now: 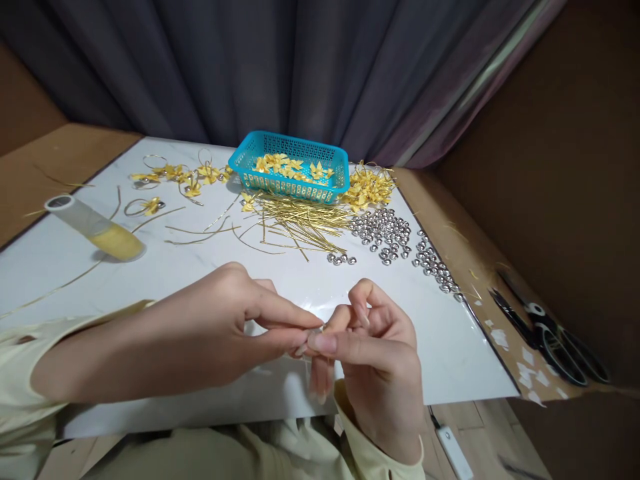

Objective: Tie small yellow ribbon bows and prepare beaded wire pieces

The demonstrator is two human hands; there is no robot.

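My left hand (pixel 250 320) and my right hand (pixel 383 350) meet over the near part of the white tabletop (pixel 200 283). Thumb and forefinger are pinched together on each, tip against tip. Something small and pale sits between them, mostly covered by the fingers, and I cannot make out its kind. The other fingers of my right hand are curled. Beyond the hands lie a bundle of gold wires (pixel 305 220) and a scatter of shiny silver beads (pixel 385 230). A blue basket (pixel 290 190) behind them holds yellow ribbon flowers (pixel 280 163).
More yellow flowers (pixel 370 187) are heaped right of the basket. Flowers with wire loops (pixel 173 173) lie to its left. A clear tube with yellow contents (pixel 95 230) lies at left. Black-handled scissors (pixel 555 340) and white scraps (pixel 525 373) are at right. A dark curtain (pixel 250 67) hangs behind.
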